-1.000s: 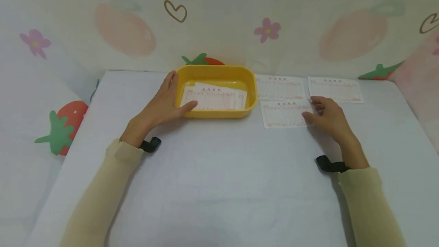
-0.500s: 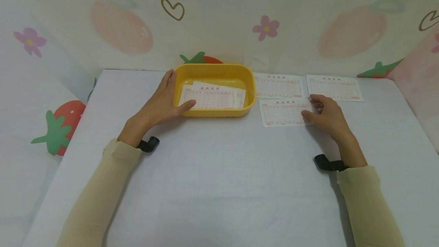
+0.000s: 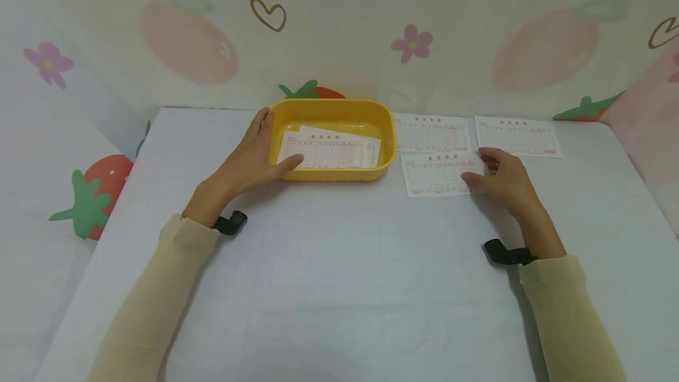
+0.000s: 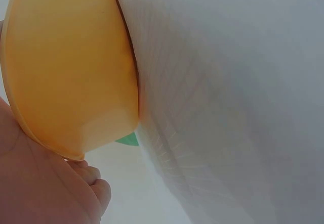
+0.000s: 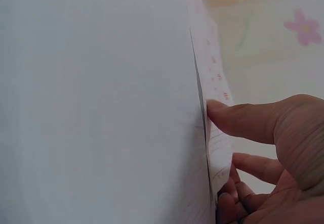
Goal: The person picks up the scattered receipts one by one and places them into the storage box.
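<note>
My left hand (image 3: 246,155) grips the left end of a yellow plastic basket (image 3: 334,176), thumb over the near rim and fingers along the outside. In the left wrist view, the basket's side (image 4: 71,67) stands on the cloth. Inside it lie overlapping white receipt slips (image 3: 323,152) printed in red. My right hand (image 3: 506,181) holds the right end of another receipt slip (image 3: 435,177), just right of the basket. In the right wrist view, the thumb (image 5: 243,120) lies on that slip (image 5: 220,148), which looks slightly bent, with the other fingers curled at its end.
Two more receipt slips lie behind, one (image 3: 432,132) beside the basket and one (image 3: 518,137) farther right. White cloth (image 3: 361,276) covers the table. A printed backdrop (image 3: 345,34) rises along its back edge. Each wrist wears a black camera mount (image 3: 506,253).
The right thumb has slid slightly left over the slip's right end. The left hand and basket keep their places; the head view has shifted a little.
</note>
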Action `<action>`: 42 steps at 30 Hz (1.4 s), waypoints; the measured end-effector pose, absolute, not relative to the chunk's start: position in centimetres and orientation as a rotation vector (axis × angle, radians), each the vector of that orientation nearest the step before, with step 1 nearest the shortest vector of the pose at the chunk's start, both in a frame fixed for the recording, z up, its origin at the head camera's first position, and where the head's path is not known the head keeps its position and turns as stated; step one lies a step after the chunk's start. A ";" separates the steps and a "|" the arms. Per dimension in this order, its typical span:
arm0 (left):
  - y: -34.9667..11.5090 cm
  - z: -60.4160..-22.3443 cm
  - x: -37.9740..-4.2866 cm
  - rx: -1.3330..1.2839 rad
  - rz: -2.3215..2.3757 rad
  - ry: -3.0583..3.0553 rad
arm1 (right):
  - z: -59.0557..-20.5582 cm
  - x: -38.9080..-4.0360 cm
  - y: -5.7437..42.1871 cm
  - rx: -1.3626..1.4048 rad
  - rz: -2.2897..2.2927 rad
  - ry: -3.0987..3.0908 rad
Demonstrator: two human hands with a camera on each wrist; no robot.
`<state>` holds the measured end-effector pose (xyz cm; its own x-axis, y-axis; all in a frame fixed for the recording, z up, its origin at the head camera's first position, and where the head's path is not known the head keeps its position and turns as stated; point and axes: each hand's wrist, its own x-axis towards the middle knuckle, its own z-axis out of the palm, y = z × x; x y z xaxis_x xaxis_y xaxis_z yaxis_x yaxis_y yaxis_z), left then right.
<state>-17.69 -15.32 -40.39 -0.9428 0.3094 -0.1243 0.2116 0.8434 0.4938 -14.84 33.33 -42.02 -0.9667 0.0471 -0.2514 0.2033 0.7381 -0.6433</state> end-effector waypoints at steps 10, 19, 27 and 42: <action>-15.4 -40.3 -17.7 0.399 0.726 2.819 | -41.7 -14.7 33.0 0.203 -0.977 2.794; -15.4 -40.4 -17.8 0.412 0.732 2.814 | -41.3 -14.4 33.1 0.232 -0.956 2.833; -15.4 -40.3 -17.7 0.414 0.726 2.817 | -40.5 -14.2 33.6 0.152 -0.929 2.882; -15.4 -40.4 -17.7 0.415 0.730 2.821 | -37.8 -13.6 35.3 0.095 -1.007 2.879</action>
